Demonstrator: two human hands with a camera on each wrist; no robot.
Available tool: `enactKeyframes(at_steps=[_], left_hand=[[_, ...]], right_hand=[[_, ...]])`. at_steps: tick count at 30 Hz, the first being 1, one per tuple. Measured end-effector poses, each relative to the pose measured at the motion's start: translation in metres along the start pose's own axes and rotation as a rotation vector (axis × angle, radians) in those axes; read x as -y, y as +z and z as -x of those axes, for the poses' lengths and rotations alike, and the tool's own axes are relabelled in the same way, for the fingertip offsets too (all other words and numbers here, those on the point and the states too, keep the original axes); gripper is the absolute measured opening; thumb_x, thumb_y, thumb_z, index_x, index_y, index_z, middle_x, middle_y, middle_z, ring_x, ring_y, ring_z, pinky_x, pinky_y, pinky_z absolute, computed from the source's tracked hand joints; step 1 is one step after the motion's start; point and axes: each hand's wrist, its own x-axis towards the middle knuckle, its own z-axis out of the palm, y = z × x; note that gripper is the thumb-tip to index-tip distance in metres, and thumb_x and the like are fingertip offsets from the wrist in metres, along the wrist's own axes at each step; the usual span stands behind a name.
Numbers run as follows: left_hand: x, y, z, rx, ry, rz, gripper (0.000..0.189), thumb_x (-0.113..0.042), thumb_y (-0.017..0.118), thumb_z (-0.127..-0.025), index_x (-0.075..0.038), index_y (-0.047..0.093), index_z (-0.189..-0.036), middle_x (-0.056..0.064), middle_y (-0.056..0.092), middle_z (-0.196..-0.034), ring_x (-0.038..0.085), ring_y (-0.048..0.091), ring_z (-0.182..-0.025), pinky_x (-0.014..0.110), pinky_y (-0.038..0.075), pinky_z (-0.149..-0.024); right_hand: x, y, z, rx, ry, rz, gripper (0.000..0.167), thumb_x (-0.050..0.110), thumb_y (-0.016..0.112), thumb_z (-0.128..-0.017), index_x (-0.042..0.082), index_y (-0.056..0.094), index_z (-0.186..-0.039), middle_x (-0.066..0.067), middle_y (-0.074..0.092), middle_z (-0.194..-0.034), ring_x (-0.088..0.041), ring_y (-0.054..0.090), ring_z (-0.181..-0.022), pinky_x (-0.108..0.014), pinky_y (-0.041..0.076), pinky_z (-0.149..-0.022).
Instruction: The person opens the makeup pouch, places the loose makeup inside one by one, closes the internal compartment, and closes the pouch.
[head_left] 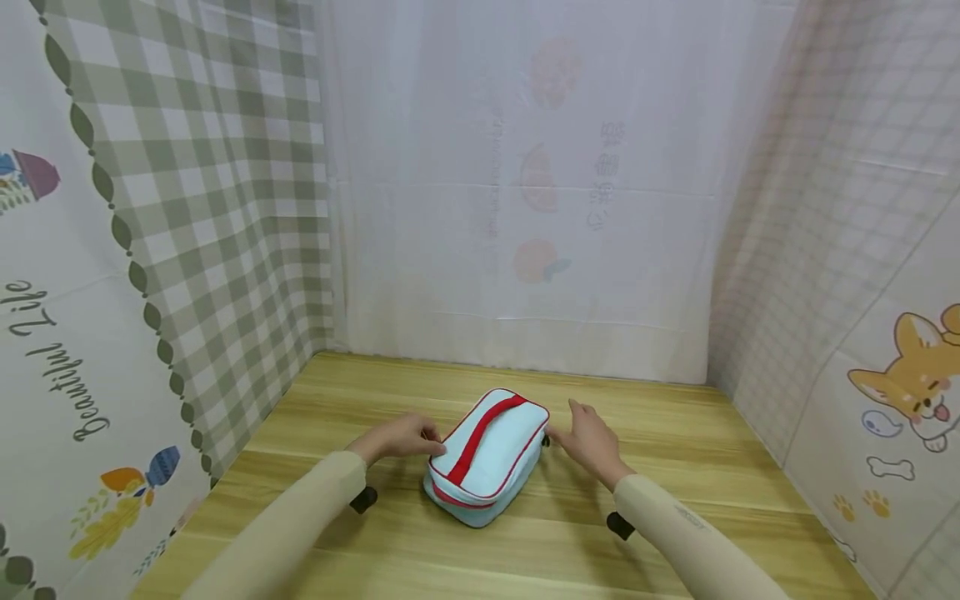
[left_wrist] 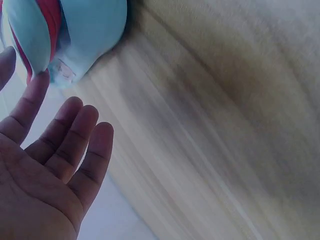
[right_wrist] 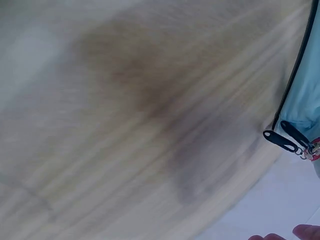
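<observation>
A light blue pouch (head_left: 504, 454) with red piping and a red strap (head_left: 477, 440) across its top sits on the wooden table. My left hand (head_left: 400, 437) is at its left side; in the left wrist view the fingers (left_wrist: 91, 156) are spread and fairly straight, one fingertip right at the pouch's edge. Beside the pouch's far right end is my right hand (head_left: 592, 443), thumb close to the corner. Two black zipper pulls (right_wrist: 281, 141) hang at that end in the right wrist view, where only a few fingertips (right_wrist: 306, 231) show at the bottom.
The wooden table (head_left: 360, 558) runs back to a white curtain (head_left: 442, 250). A green checked cloth (head_left: 225, 167) hangs on the left, and a cloth with a cartoon dog (head_left: 918, 375) on the right. Dark wrist-worn pieces (head_left: 619, 525) hang below both wrists.
</observation>
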Motion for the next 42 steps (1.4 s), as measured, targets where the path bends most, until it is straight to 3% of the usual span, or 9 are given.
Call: enactKeyframes(at_steps=[6,10,13,17,20,25,31,37,42], left_hand=[[-0.003,0.001,0.005,0.048,0.062,0.041,0.015,-0.031,0.070,-0.092,-0.018,0.073,-0.086,-0.007,0.064,-0.083,0.010,0.053,-0.077,0.030,0.046,-0.069],[-0.003,-0.002,0.004,0.065,0.068,0.059,0.019,-0.030,0.067,-0.095,-0.013,0.074,-0.090,-0.005,0.064,-0.085,0.010,0.051,-0.077,0.029,0.044,-0.069],[-0.002,-0.004,-0.002,0.045,0.047,0.063,0.021,-0.028,0.064,-0.097,-0.009,0.072,-0.096,-0.002,0.064,-0.088,0.013,0.052,-0.080,0.033,0.045,-0.071],[-0.004,-0.006,-0.016,-0.030,0.005,0.043,0.029,-0.027,0.063,-0.098,-0.005,0.068,-0.115,0.004,0.066,-0.107,0.022,0.060,-0.099,0.041,0.050,-0.085],[-0.010,-0.007,-0.026,-0.078,-0.033,0.034,0.043,-0.029,0.062,-0.099,-0.002,0.059,-0.132,0.012,0.063,-0.122,0.028,0.059,-0.114,0.046,0.049,-0.094],[-0.021,-0.005,-0.040,-0.104,-0.077,0.031,0.056,-0.033,0.060,-0.099,-0.002,0.048,-0.144,0.019,0.058,-0.131,0.033,0.056,-0.120,0.049,0.046,-0.099],[-0.028,0.000,-0.049,-0.102,-0.082,-0.019,0.059,-0.032,0.060,-0.099,0.004,0.047,-0.143,0.022,0.056,-0.135,0.035,0.054,-0.124,0.050,0.044,-0.103],[-0.026,0.007,-0.051,-0.093,-0.098,-0.076,0.050,-0.031,0.061,-0.099,0.000,0.056,-0.137,0.016,0.059,-0.134,0.032,0.053,-0.126,0.048,0.042,-0.105],[-0.025,0.012,-0.052,-0.087,-0.072,-0.092,0.044,-0.029,0.060,-0.099,-0.004,0.060,-0.135,0.012,0.061,-0.132,0.030,0.055,-0.125,0.047,0.043,-0.104]], right_hand=[[0.007,0.004,-0.007,-0.013,-0.003,0.034,0.077,0.042,0.066,-0.094,-0.007,0.040,-0.146,-0.034,0.045,-0.141,-0.050,0.051,-0.121,-0.063,0.046,-0.092],[0.011,0.006,-0.005,-0.013,-0.022,0.030,0.070,0.035,0.065,-0.096,-0.007,0.040,-0.146,-0.033,0.046,-0.141,-0.049,0.051,-0.122,-0.062,0.046,-0.092],[0.015,0.007,0.001,-0.023,-0.056,0.020,0.064,0.032,0.063,-0.097,-0.006,0.043,-0.145,-0.031,0.047,-0.140,-0.048,0.050,-0.124,-0.062,0.045,-0.095],[0.023,0.010,0.019,-0.049,-0.124,-0.023,0.062,0.035,0.062,-0.098,-0.006,0.047,-0.142,-0.028,0.049,-0.140,-0.045,0.049,-0.127,-0.060,0.043,-0.099],[0.031,0.013,0.035,-0.062,-0.179,-0.069,0.068,0.043,0.064,-0.095,-0.005,0.049,-0.142,-0.027,0.049,-0.141,-0.044,0.049,-0.128,-0.059,0.043,-0.100],[0.045,0.018,0.062,-0.050,-0.259,-0.076,0.088,0.061,0.068,-0.085,-0.002,0.049,-0.143,-0.025,0.047,-0.144,-0.044,0.048,-0.128,-0.061,0.040,-0.101],[0.062,0.027,0.085,0.028,-0.365,0.000,0.106,0.070,0.072,-0.074,-0.003,0.045,-0.145,-0.023,0.040,-0.149,-0.041,0.040,-0.134,-0.060,0.031,-0.109],[0.067,0.032,0.091,0.004,-0.418,0.030,0.098,0.057,0.080,-0.074,-0.004,0.047,-0.143,-0.025,0.041,-0.148,-0.041,0.038,-0.135,-0.062,0.029,-0.108],[0.063,0.030,0.091,-0.021,-0.396,0.005,0.096,0.053,0.082,-0.073,-0.002,0.047,-0.143,-0.025,0.043,-0.146,-0.042,0.042,-0.132,-0.062,0.030,-0.108]])
